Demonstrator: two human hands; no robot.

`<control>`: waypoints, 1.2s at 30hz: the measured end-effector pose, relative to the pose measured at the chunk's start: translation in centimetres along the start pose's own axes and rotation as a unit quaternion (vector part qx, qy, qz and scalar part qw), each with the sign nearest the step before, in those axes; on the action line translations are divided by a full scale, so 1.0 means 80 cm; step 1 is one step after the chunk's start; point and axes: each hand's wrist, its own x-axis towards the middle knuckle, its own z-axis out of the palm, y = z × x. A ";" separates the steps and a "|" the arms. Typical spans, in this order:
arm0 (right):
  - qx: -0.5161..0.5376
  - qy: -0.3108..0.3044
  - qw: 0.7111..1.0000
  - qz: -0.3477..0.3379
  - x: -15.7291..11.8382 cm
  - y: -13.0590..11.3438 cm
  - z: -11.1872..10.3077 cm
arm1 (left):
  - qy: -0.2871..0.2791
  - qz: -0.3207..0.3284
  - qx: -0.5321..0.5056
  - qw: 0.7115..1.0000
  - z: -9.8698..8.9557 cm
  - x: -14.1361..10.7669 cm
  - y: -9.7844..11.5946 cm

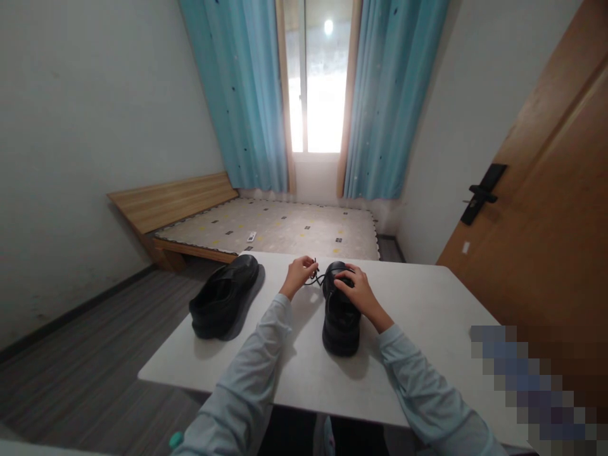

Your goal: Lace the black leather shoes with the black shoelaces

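Note:
A black shoe [341, 329] stands on the white table with its heel toward me. My left hand [301, 275], just left of its toe, is closed on a dark shoelace [313, 280] that runs in loops to the shoe. Over the shoe's upper lies my right hand [354, 286], thumb and fingers apart, touching the front near the lacing; whether a bit of lace is under its fingertips cannot be made out. A second black shoe [221, 301] sits apart at the table's left edge, its opening facing up.
The white table [413, 354] spans the space before me. Behind it is a bed [294, 225] with a small white remote [251, 237] on it. A wooden door [536, 209] stands close on the right, and blue curtains [247, 95] flank the window.

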 end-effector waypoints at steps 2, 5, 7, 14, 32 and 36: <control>0.000 -0.001 1.000 -0.001 0.001 0.000 0.000 | -0.020 0.007 -0.007 1.000 0.006 -0.002 -0.007; 0.002 -0.002 1.000 0.000 0.002 0.000 0.002 | -0.035 0.010 -0.006 0.999 0.011 -0.004 -0.017; 0.007 -0.001 1.000 0.002 0.002 0.001 0.003 | -0.031 0.019 -0.002 0.999 0.011 -0.006 -0.019; 0.025 -0.004 1.000 -0.002 0.001 0.007 0.004 | 0.031 0.078 -0.112 0.990 -0.002 -0.010 -0.008; 0.030 0.014 0.999 -0.006 0.002 0.010 0.008 | -0.043 0.185 0.038 0.981 -0.014 -0.031 0.009; 0.027 0.008 1.000 -0.003 0.002 0.010 0.008 | -0.049 0.235 0.099 0.966 -0.016 -0.031 0.004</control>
